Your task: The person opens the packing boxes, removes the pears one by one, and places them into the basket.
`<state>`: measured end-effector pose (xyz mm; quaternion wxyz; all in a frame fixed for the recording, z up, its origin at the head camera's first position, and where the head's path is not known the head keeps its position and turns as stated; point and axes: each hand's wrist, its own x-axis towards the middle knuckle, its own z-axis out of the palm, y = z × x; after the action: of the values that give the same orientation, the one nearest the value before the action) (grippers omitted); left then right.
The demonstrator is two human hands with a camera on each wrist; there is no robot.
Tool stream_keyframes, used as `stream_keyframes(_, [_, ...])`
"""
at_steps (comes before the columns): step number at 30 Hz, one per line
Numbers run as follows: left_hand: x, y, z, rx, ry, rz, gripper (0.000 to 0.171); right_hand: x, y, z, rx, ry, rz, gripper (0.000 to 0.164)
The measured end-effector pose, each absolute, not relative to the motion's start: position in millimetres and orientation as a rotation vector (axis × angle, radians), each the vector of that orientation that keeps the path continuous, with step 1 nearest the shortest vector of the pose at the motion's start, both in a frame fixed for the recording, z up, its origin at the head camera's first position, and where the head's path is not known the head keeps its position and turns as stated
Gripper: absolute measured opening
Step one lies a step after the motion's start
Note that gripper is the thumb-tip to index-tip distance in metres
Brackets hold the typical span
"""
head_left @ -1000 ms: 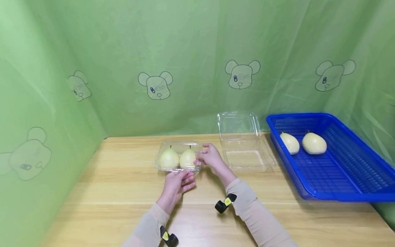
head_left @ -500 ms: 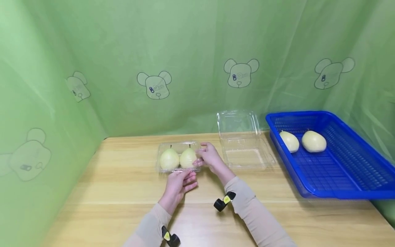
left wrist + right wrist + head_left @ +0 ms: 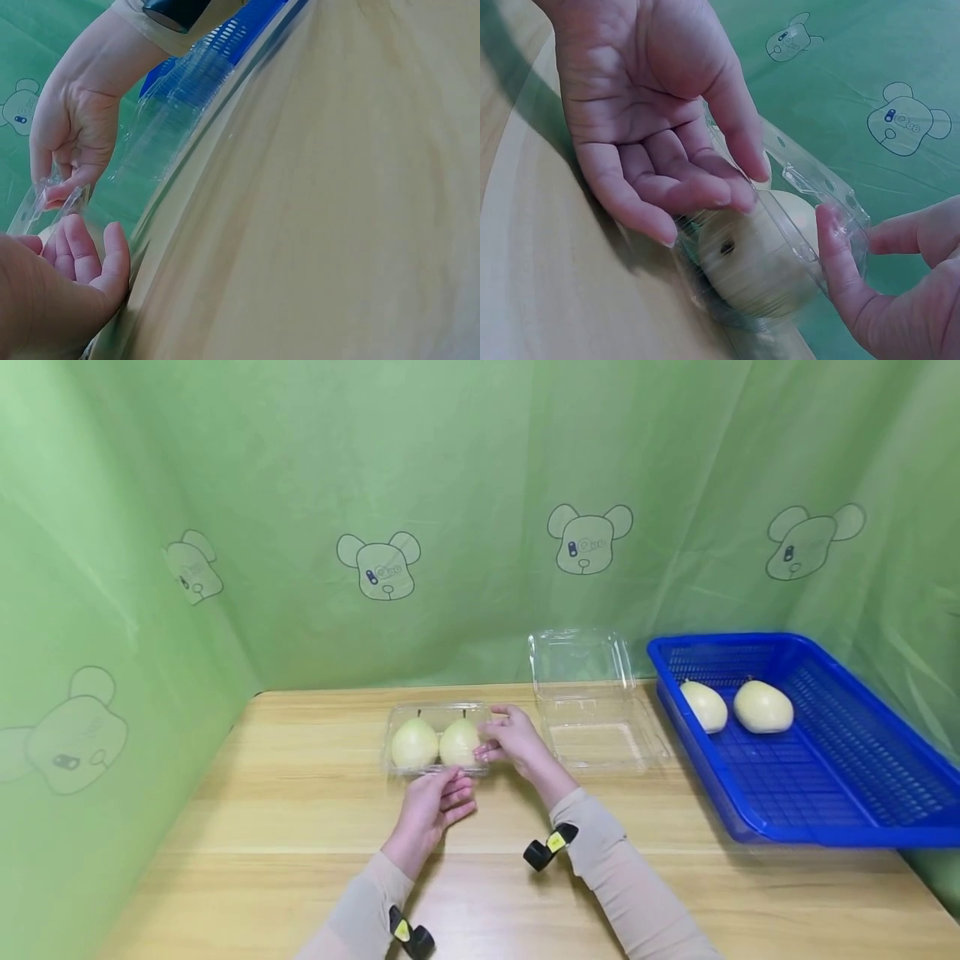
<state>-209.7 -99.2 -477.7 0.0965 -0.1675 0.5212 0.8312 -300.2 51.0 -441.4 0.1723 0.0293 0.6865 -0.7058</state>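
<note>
Two pale yellow pears (image 3: pixel 415 745) sit side by side inside a clear plastic clamshell container (image 3: pixel 435 705) on the table, with the lid down over them. My left hand (image 3: pixel 426 814) pinches the container's front rim between thumb and fingers, its other fingers loosely bent. At the right end, my right hand (image 3: pixel 516 745) grips the plastic edge between thumb and index finger. In the right wrist view, the left thumb lies along the lid's edge, close over one pear (image 3: pixel 757 262). Plastic edges show between my right fingertips in the left wrist view.
Just right of the hands stands a second clear clamshell (image 3: pixel 581 664) with its lid up. A blue plastic basket (image 3: pixel 847 837) at the right holds two more pears (image 3: pixel 763 707). Behind the wooden table (image 3: pixel 315 835) hangs a green curtain (image 3: pixel 480 460).
Very little differs: both hands stay at the container's front and right edges, and the container has shifted very slightly to the right.
</note>
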Motion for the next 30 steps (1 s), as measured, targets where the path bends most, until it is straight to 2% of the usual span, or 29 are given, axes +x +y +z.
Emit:
stream_keyframes(8, [-209.4,-103.3,-475.6,-0.519,1.552,2.475,0.019,-304.0,54.7,-441.5,0.078,1.936,-1.999,0.061])
stream_keyframes(16, [-216.5,-113.2,-478.8,-0.525,1.641,2.421,0.010,-305.6,56.9,-442.4,0.095,1.891,-2.037,0.061])
stream_keyframes(26, [-225.3,-142.6,-473.7,-0.415,1.785,2.178,0.026,-305.8,57.4,-441.7,0.098,1.863,-2.068,0.064])
stream_keyframes(30, [-228.3,-158.4,-472.8,-0.386,1.764,2.143,0.027,-306.2,58.0,-442.1,0.091,1.859,-2.076,0.064])
